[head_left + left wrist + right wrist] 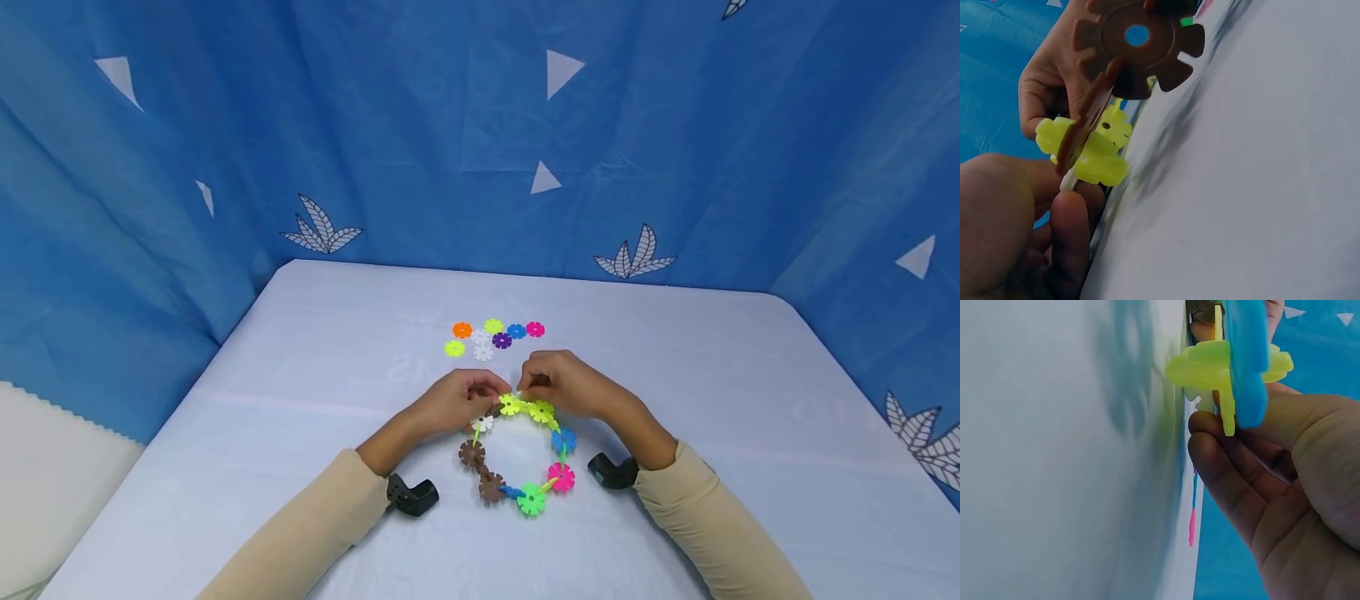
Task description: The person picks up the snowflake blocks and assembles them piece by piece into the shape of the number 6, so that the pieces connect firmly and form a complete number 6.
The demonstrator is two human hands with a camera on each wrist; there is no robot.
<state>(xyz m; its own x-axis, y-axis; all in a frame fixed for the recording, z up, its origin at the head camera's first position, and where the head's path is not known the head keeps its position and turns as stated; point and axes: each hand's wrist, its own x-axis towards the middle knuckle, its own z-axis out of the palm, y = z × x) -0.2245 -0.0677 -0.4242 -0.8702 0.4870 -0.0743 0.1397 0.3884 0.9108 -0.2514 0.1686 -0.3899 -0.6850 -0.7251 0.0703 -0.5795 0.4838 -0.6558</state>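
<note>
Notched plastic snowflake discs of mixed colours are slotted together into a ring, with a green disc (531,500) at its near side. My left hand (457,402) is at the ring's far left; in the left wrist view its thumb and finger pinch a white disc's edge (1069,180), beside a yellow disc (1102,164) and brown disc (1166,59). My right hand (573,385) grips the far side of the ring by its yellow discs (540,411). In the right wrist view, a blue disc (1247,369) partly hides those fingertips.
Loose discs lie beyond the hands: orange (462,331), purple (502,341), pink (535,330) and several others. Black wrist devices (412,497) sit at both cuffs. The white table (712,350) meets a blue curtain (450,125) at its far edge.
</note>
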